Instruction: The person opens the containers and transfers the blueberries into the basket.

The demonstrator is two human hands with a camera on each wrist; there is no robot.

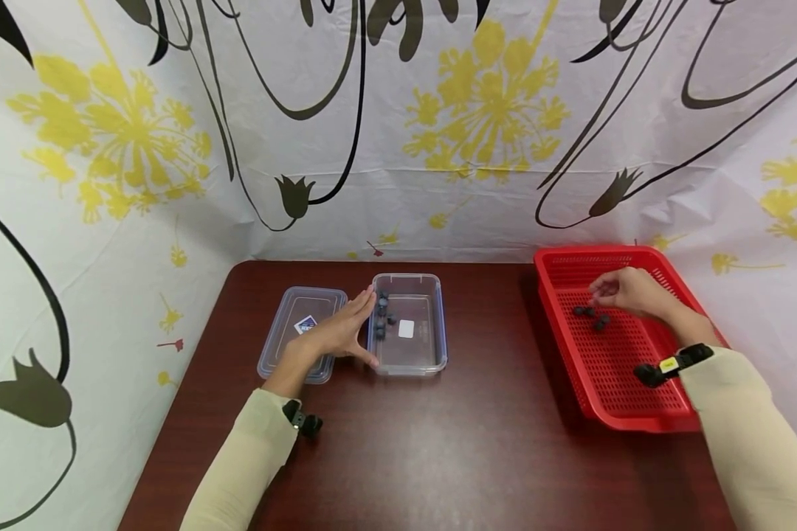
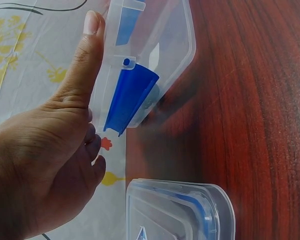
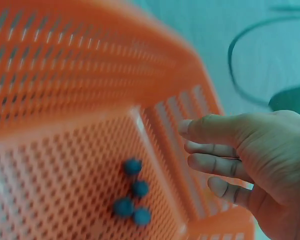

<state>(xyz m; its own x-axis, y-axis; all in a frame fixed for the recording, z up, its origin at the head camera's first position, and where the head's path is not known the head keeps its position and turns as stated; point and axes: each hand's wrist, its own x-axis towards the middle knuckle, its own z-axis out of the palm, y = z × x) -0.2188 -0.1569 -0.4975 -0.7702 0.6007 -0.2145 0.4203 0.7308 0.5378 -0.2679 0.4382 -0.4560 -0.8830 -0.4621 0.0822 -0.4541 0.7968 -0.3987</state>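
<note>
My left hand [image 1: 337,330] rests along the left side of a clear plastic container [image 1: 408,363], thumb and fingers spread against its wall. Several blueberries [image 1: 381,313] lie along the container's left side. Over the red basket [image 1: 584,387] is my right hand [image 1: 627,291], its fingers loosely bent and nothing seen between them. Below it, several blueberries [image 3: 133,200] sit grouped on the perforated bottom; the right wrist view shows the fingertips apart from them. A blue latch flap [image 2: 132,97] hangs from the container beside the left hand.
A clear lid [image 1: 282,335] with a small label lies left of the container, partly under the left forearm. The dark wooden table [image 1: 485,442] meets a patterned cloth [image 1: 398,214] at the back and left. The basket stands at the right, its wall raised all round.
</note>
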